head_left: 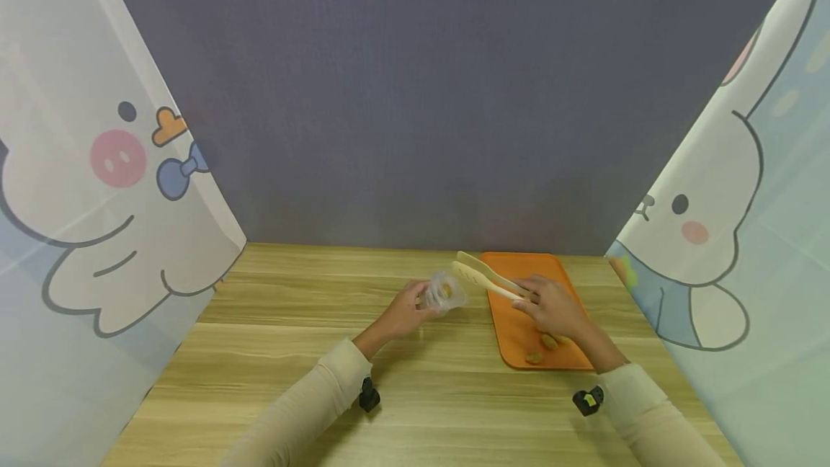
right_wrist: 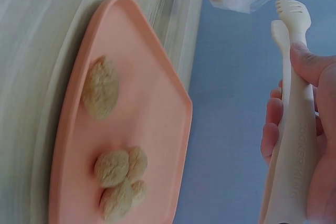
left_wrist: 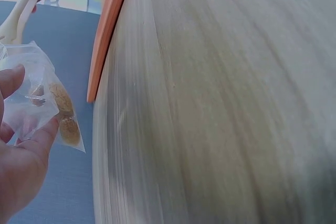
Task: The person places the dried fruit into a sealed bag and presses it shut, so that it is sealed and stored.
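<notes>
My left hand (head_left: pixel 405 312) grips a clear plastic bag (head_left: pixel 447 294) above the table, its thumb and fingers on the side of the open mouth. Tan, wrinkled lumps (left_wrist: pixel 69 129) lie at the bottom of the bag. In my right hand (head_left: pixel 556 308) are cream-coloured tongs (head_left: pixel 480 278), squeezed so that the two arms stand a little apart. Their slotted tips point toward the bag, close to its mouth, and no lump shows between them. Several similar round lumps (right_wrist: pixel 101 87) rest on an orange tray (right_wrist: pixel 152 93) below the right hand.
The tray lies on the right of a wood-grain table (head_left: pixel 272 352). A grey panel (head_left: pixel 415 107) rises behind the table, and cartoon-printed sheets (head_left: pixel 84 164) flank both sides. Small black devices (head_left: pixel 588 401) sit at both cuffs.
</notes>
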{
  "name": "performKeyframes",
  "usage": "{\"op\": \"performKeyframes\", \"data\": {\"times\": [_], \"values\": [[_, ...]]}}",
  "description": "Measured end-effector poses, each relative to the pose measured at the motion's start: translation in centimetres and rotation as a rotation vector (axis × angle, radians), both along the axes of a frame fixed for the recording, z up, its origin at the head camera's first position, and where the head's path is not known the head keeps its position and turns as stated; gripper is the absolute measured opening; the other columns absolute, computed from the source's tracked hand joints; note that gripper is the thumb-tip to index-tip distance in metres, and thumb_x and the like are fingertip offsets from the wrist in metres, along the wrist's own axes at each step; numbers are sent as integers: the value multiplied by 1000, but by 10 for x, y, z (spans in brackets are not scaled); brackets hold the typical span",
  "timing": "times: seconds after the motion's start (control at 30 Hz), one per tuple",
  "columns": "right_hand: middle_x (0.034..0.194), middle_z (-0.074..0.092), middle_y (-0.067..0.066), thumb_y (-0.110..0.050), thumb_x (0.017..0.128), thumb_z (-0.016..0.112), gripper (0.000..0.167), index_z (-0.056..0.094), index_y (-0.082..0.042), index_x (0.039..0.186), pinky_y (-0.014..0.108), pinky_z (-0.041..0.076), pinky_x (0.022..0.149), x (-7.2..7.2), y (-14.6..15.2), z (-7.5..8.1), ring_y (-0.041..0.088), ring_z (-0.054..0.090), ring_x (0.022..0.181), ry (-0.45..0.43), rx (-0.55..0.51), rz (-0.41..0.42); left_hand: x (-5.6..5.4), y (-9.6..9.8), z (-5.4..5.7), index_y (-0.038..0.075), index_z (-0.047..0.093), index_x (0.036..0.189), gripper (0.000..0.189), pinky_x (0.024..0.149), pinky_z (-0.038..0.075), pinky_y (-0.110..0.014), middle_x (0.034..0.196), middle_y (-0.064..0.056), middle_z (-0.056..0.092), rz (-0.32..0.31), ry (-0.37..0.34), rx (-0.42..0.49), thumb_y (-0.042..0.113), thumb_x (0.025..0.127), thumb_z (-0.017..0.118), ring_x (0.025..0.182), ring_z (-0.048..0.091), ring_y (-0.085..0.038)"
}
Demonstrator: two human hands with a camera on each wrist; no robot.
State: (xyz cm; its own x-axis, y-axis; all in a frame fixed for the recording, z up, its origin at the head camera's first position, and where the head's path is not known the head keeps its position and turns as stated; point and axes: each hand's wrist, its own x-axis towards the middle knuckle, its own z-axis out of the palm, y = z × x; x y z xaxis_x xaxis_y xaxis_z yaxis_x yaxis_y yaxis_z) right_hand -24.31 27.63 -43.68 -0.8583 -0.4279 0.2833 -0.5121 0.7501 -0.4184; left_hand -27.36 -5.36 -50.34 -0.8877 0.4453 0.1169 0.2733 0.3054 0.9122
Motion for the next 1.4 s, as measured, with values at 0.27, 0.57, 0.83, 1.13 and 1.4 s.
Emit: {"op": "performKeyframes", "data": {"times": [0.27,0.57,0.83,1.13,1.4], "values": [[99,69,10,-17,92,76,40,69,3,126,22,42,57,1,19,-7,3,47,67,45,32,-18,-1,-2,0,0,46,148,57,106,52,-45,143,-16,47,17,-2,-5,16,98,67,125,56,-31],[100,70,12,-16,93,74,36,70,4,123,23,42,56,5,40,-7,5,49,66,15,34,-51,-2,-2,-1,0,48,147,55,106,53,-43,142,-16,47,18,6,3,15,97,68,125,56,-31],[100,72,11,-17,91,77,35,72,1,121,27,45,61,9,62,-12,14,60,76,72,89,-105,-2,-4,-2,-1,48,147,57,105,53,-41,141,-17,48,26,3,8,14,96,68,123,57,-29],[104,73,17,-15,90,77,32,74,1,118,33,49,63,18,81,-23,22,66,81,73,90,-125,-3,-4,-2,0,48,147,56,104,54,-41,142,-17,47,26,9,6,14,97,68,122,57,-28],[110,72,26,-17,91,76,36,72,6,118,50,57,72,30,94,-31,37,70,89,32,118,-162,-4,-6,-4,-1,49,146,53,103,54,-40,141,-18,46,6,-1,39,12,98,67,126,56,-32]]}}
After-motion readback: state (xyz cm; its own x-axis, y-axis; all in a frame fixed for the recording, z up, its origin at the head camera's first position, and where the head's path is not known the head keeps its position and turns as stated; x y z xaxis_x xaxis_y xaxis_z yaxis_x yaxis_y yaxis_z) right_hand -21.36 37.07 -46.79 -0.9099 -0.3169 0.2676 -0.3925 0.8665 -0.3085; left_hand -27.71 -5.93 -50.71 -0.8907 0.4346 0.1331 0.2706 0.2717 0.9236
